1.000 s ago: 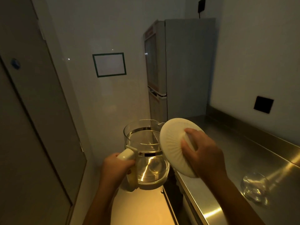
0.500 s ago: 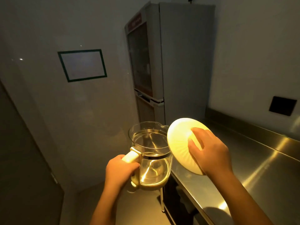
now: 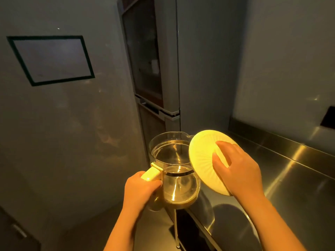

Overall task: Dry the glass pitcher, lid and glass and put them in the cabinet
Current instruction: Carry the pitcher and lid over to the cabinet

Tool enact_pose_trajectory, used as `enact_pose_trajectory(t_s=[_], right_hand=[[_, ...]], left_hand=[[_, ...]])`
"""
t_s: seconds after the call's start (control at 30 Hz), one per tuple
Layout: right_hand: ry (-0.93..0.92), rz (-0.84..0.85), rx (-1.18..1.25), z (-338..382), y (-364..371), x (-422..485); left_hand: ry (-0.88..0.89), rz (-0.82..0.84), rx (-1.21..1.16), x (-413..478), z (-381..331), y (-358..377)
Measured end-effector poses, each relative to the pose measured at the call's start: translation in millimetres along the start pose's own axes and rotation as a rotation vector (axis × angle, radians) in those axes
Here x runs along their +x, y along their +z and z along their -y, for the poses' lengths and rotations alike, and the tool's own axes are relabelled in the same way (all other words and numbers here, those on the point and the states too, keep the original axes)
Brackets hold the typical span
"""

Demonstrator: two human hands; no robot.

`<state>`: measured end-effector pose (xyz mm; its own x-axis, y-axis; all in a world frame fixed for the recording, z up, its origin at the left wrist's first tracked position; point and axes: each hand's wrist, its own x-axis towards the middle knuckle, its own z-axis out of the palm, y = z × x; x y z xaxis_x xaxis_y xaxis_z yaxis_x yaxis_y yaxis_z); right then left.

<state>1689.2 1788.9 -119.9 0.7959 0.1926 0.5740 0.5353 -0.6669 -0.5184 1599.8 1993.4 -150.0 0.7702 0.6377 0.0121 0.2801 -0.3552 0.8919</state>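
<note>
The view has closed in on the one tall cabinet (image 3: 204, 69), which now fills the upper middle, and both arms have carried their loads nearer to it with the same holds as before. The cabinet has two doors on its front, a glazed upper and a lower. One steel bench (image 3: 290, 178) runs along the right wall. One dark-edged frame (image 3: 50, 59) hangs on the left wall.

One glass pitcher (image 3: 174, 171) is held upright in the air off the bench's left end, in front of the cabinet. One pale ribbed lid (image 3: 203, 156) is tilted just beside the pitcher's rim, on its right; whether they touch cannot be told.

The left grip (image 3: 139, 191) is curled tight round the pitcher's one cream handle (image 3: 150, 173). The right grip (image 3: 241, 171) pinches the lid's knob, fingers bent over the top.
</note>
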Motion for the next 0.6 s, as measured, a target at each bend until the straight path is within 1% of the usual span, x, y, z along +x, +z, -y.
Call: enact_pose_trajectory(t_s=[0.07, 0.2, 0.3, 0.43, 0.6], right_hand=[[0.013, 0.002, 0.005, -8.1, 16.5, 18.6], [0.058, 0.052, 0.002, -23.1, 48.6, 58.3], [0.082, 0.067, -0.018, -32.1, 71.0, 84.3], [0.115, 0.079, -0.024, -38.4, 94.7, 105.2], [0.145, 0.088, -0.035, -46.6, 112.8, 119.1]], left_hand=[[-0.016, 0.015, 0.000, 32.6, 1.6, 10.9], [-0.046, 0.068, 0.085, 95.1, 1.7, 33.3], [-0.007, 0.115, 0.142, 131.7, 6.2, 49.3], [0.011, 0.145, 0.219, 164.8, 14.4, 66.2], [0.009, 0.183, 0.204, 190.3, 23.5, 81.3]])
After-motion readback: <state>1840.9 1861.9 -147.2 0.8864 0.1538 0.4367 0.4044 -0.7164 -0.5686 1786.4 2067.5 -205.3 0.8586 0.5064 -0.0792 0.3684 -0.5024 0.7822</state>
